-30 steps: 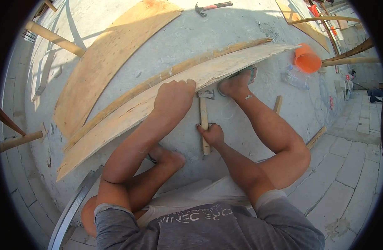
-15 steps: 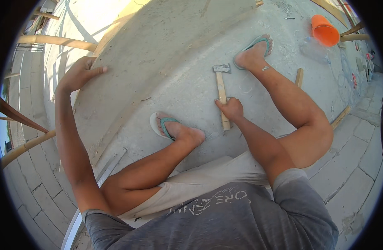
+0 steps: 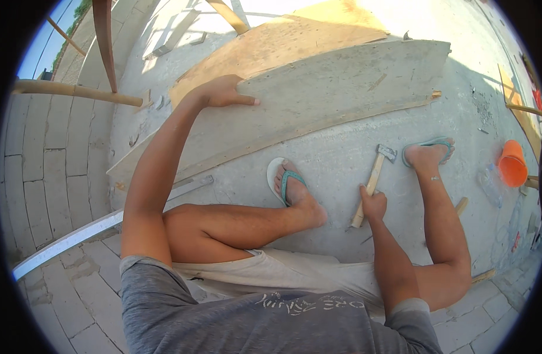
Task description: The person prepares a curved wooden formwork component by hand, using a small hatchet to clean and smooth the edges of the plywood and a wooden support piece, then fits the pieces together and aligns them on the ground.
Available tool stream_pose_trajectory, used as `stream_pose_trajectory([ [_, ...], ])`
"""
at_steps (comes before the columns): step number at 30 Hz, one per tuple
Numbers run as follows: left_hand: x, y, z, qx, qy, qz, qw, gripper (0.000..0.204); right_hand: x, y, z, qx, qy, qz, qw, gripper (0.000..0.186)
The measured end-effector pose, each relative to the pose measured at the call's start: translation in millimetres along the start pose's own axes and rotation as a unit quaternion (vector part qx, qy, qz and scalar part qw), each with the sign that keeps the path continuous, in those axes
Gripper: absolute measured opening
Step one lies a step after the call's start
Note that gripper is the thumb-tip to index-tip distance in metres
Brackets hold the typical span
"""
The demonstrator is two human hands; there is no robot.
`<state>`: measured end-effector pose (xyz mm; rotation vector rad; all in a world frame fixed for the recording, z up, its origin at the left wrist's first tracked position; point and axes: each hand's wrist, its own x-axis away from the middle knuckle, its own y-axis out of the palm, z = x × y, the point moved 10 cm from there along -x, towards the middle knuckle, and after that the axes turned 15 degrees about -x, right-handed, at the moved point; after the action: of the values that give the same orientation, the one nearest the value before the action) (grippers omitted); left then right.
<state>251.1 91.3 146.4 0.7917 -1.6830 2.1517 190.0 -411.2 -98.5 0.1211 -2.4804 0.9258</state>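
My left hand [image 3: 227, 94] grips the upper edge of a long grey weathered board [image 3: 306, 100], its thumb lying along the face and its fingertips partly hidden. Behind the board lies a yellow plywood sheet [image 3: 300, 32]. My right hand [image 3: 372, 203] holds the wooden handle of a hammer [image 3: 379, 162], whose metal head points forward, near my right foot. The hammer is on or just above the concrete floor [image 3: 347, 135], between my two feet in green-strapped flip-flops.
An orange bucket [image 3: 513, 162] and crumpled clear plastic bottle [image 3: 489, 183] sit at the right. A long metal bar [image 3: 67, 241] runs beside my left leg. Poles [image 3: 76, 88] and block paving [image 3: 53, 153] are at the left; a wood offcut [image 3: 460, 206] lies beside my right leg.
The board has turned over from near edge-on to lying flatter, grey face up, farther forward, with my left hand moved to its upper edge. The view has shifted; my right hand still holds the hammer.
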Motion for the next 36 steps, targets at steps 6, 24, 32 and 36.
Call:
stream_pose_trajectory([
  [6,49,34,36,-0.054,0.127,0.056,0.989,0.064,-3,3,-9,-0.008,-0.022,-0.014,1.000,0.061],
  [24,57,56,42,0.074,0.093,-0.180,0.976,0.085,88,-90,-370,-0.047,-0.638,0.135,0.757,0.063],
  [32,-127,36,-70,-0.151,0.008,0.019,0.988,0.107,53,-48,-356,0.081,-0.613,0.076,0.782,0.052],
  [36,-167,80,-112,-0.200,-0.083,0.005,0.976,0.120,63,-46,-356,0.059,-0.608,0.028,0.791,0.055],
])
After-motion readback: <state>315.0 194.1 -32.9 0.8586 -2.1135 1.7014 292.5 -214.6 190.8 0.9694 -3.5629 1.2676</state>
